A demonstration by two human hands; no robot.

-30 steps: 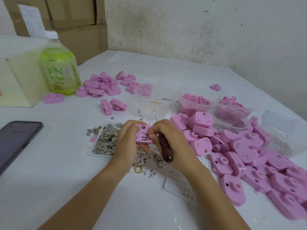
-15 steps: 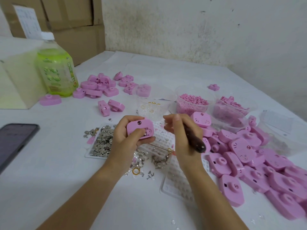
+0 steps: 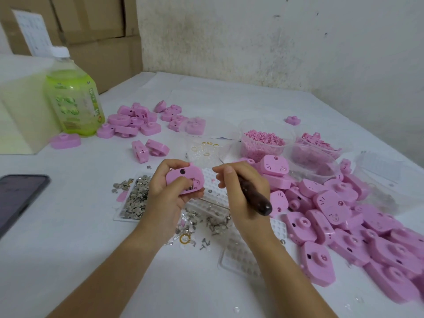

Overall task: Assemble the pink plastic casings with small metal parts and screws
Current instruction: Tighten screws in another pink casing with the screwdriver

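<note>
Only arms are showing; rest of the person is sitting outside the frame; left forearm (image 3: 110,269) and right forearm (image 3: 291,271) are both running bare from wrist down to the bottom edge; upper arms are getting cropped, so can't tell what sleeves are being worn; left hand (image 3: 164,196) and right hand (image 3: 242,193) are both showing bare, skin on fingers, backs and wrists; forearms are reading slim and smooth, tapering to narrow wrists; fingers are looking slender, knuckles lightly creasing; nails are looking short and plain; right thumbnail (image 3: 228,170) is showing clearest, rounded and trimmed close; finer skin detail is blurring out at this resolution
</note>
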